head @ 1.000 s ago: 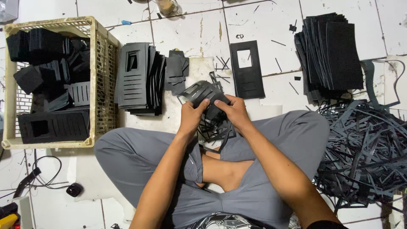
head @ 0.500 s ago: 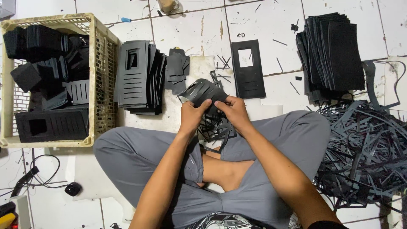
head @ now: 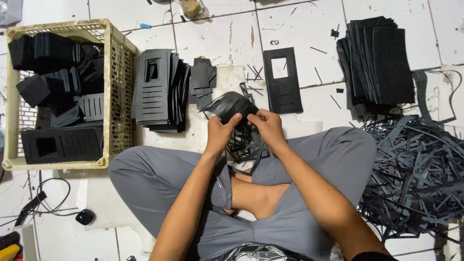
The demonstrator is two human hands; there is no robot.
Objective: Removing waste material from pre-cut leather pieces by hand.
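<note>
— So where are we? Looks like a small floor workshop, piecework on white tiles (head: pixel 299 29).

— Right, and here's the evidence: a stack of black die-cut sheets (head: pixel 377 63), another pile of slotted pieces (head: pixel 159 89), a plastic crate (head: pixel 116 53) full of finished parts.

— And that heap of black offcut strips (head: pixel 415 169) says production, not home.

Matt black foam sheet (head: pixel 231 107), beige plastic crate (head: pixel 116 96), glossy white floor tiles (head: pixel 212 38).

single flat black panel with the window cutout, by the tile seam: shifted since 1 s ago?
No. The flat black panel lies on the same tile beside the dark sheet stack, as before.
</note>
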